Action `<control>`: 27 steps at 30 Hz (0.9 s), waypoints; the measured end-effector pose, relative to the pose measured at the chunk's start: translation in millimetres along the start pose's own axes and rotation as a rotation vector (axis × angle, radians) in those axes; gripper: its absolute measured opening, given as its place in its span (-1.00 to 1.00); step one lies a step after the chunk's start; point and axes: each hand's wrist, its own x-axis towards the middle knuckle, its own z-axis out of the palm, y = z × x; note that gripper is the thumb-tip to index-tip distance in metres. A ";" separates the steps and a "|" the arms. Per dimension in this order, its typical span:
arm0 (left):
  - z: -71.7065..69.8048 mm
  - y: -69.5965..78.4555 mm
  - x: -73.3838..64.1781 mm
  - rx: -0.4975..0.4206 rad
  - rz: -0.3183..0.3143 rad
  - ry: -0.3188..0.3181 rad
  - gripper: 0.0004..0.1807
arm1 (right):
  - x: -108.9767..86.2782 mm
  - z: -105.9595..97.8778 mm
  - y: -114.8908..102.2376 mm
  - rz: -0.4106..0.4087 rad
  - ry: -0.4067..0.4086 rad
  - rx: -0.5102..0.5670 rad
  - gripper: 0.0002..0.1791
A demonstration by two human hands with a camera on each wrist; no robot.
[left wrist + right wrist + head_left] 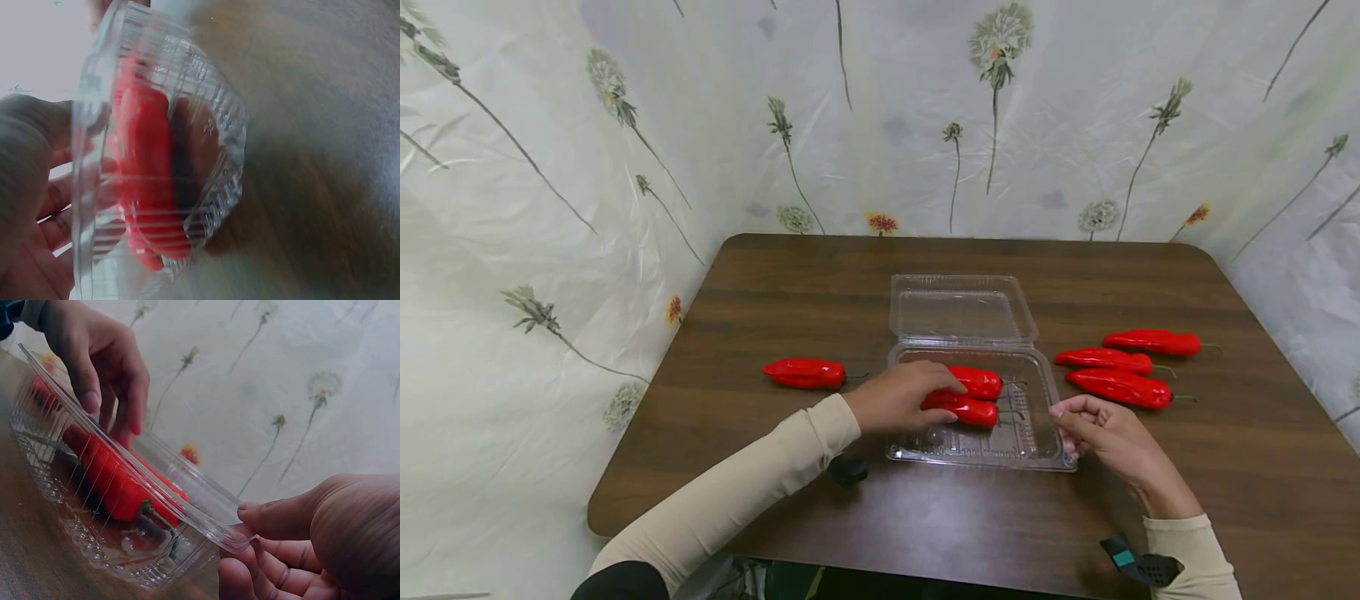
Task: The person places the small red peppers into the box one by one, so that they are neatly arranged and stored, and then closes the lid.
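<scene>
Two red peppers (979, 383) are contained in the clear box (985, 448), their left ends hidden by the left hand (904, 397), its fingers loosely parted, contact blurred; the box's rim is pinched by the right hand's (1108, 442) fingers.

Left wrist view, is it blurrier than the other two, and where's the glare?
Left wrist: yes, blurriest, smearing the long, glossy red peppers and clear, ribbed plastic container, upper left washed out; right wrist: dim but crisper; head: sharpest, with white glints on the peppers and a pale sheen on the dark brown wood-grain table toward its near edge.
</scene>
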 end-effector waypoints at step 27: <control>-38.8 -30.8 -43.1 -0.132 -0.045 0.260 -0.53 | 1.7 -0.3 -0.2 0.008 0.002 -0.018 -0.50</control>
